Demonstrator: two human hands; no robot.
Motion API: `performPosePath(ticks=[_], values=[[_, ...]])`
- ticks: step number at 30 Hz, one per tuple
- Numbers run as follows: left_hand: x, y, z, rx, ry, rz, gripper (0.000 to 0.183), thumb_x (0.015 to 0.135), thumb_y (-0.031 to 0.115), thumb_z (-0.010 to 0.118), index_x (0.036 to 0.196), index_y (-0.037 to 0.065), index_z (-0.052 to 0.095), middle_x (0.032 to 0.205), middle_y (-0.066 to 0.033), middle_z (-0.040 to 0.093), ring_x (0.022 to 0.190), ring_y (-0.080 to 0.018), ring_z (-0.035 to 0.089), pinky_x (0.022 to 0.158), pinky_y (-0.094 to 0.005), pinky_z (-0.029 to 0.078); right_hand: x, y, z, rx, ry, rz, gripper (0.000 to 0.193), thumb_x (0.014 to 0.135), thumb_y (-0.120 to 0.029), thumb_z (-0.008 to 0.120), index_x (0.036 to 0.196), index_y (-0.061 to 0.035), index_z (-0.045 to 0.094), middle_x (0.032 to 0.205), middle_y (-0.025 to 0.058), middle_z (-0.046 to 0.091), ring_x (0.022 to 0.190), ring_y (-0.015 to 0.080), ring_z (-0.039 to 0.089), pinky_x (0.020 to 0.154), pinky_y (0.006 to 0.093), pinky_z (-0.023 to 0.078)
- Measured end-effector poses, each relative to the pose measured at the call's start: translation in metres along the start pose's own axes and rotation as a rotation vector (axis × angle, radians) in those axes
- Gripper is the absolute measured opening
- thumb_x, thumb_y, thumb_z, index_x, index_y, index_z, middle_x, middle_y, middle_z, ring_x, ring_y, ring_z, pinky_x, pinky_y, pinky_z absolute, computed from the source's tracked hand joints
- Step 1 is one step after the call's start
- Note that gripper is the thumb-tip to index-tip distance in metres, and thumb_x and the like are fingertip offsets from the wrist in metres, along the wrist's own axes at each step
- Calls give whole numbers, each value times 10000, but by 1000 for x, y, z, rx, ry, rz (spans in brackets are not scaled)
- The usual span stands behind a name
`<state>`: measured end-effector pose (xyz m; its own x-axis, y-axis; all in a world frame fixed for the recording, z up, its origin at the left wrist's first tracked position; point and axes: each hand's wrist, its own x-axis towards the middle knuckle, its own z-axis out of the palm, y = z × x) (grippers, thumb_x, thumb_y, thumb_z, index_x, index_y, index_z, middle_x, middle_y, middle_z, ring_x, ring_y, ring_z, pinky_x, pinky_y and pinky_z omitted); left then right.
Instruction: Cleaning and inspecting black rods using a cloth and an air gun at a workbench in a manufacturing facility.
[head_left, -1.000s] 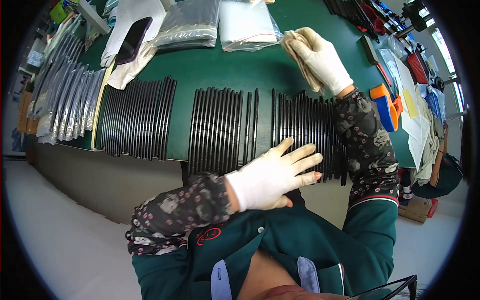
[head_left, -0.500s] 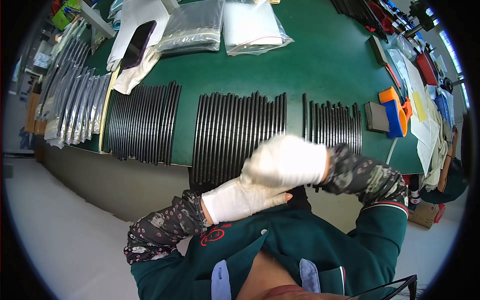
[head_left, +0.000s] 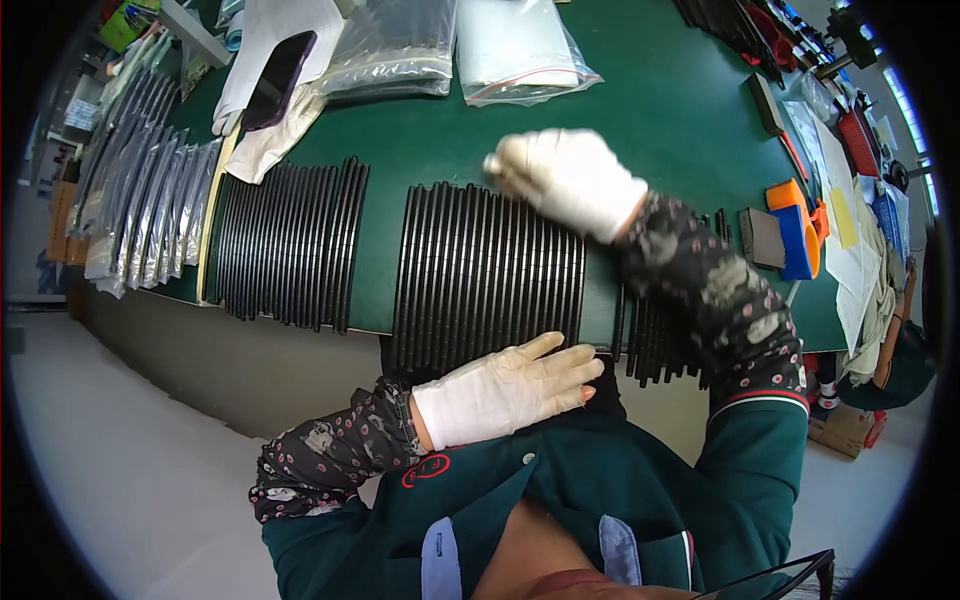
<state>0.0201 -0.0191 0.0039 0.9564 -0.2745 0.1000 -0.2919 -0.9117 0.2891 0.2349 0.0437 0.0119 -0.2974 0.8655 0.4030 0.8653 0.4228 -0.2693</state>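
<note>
Black slim rods [head_left: 480,270] lie side by side in a flat row in front of me, their near ends past the table's front edge. At those near ends, my left hand [head_left: 515,388] lies stretched out in a white glove, fingers apart and holding nothing; one fingertip is bare. Over the row's far right end is my gloved right hand [head_left: 570,175], slightly blurred, with its fingers curled together. Whatever its fingers may hold is hidden. A second row of rods [head_left: 285,245] lies to the left. My right sleeve partly covers a third row [head_left: 650,335].
Bagged rods [head_left: 150,210] are stacked at the far left. A phone [head_left: 280,80] lies on paper, near clear bags [head_left: 525,50] at the back. To the right are a grey block [head_left: 762,238] and an orange-and-blue tape dispenser [head_left: 797,240]. Another person [head_left: 895,360] is at the far right.
My right hand has moved away from my left, forward to the far ends of the middle row. My left hand, previously partly covered, now shows spread fingers. The far ends look more even.
</note>
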Motion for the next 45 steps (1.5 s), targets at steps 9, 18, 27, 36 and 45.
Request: performPosePath(ticks=[9, 18, 27, 36, 45], values=[[1, 3, 2, 105, -26, 8, 554, 890, 152, 440, 1433, 100, 341, 1522, -104, 338, 1398, -236, 354, 1151, -395, 285, -14, -12, -2, 21, -109, -44, 233, 936, -288, 568, 824, -86, 592, 689, 101, 638, 632, 273, 652, 558, 370, 534], [3, 4, 4, 24, 2, -13, 518, 887, 139, 439, 1404, 119, 397, 1507, -101, 358, 1377, -232, 381, 1122, -387, 318, -27, -22, -2, 16, -49, -164, 222, 931, -293, 599, 822, -101, 585, 676, 50, 613, 587, 215, 623, 525, 341, 513], [14, -8, -2, -19, 43, -142, 711, 717, 365, 746, 1338, 123, 497, 1428, -77, 416, 1354, -247, 366, 1086, -475, 335, -21, 31, -8, 188, -130, 257, 309, 947, -313, 575, 1103, -51, 622, 971, 119, 631, 925, 293, 620, 847, 355, 501], [17, -12, -6, -28, 23, -152, 588, 719, 331, 752, 1218, 89, 556, 1393, -99, 454, 1342, -264, 384, 1079, -472, 351, -18, 7, -15, 373, -305, 406, 295, 949, -313, 588, 1011, -28, 628, 935, 129, 629, 888, 284, 621, 796, 363, 500], [-2, 6, 13, -214, 58, -202, 739, 693, 298, 758, 1336, 70, 474, 1427, -122, 428, 1358, -285, 374, 1115, -461, 301, -43, -64, -36, 174, -427, -159, 200, 905, -242, 579, 766, -98, 585, 592, 87, 556, 541, 278, 589, 530, 401, 503]])
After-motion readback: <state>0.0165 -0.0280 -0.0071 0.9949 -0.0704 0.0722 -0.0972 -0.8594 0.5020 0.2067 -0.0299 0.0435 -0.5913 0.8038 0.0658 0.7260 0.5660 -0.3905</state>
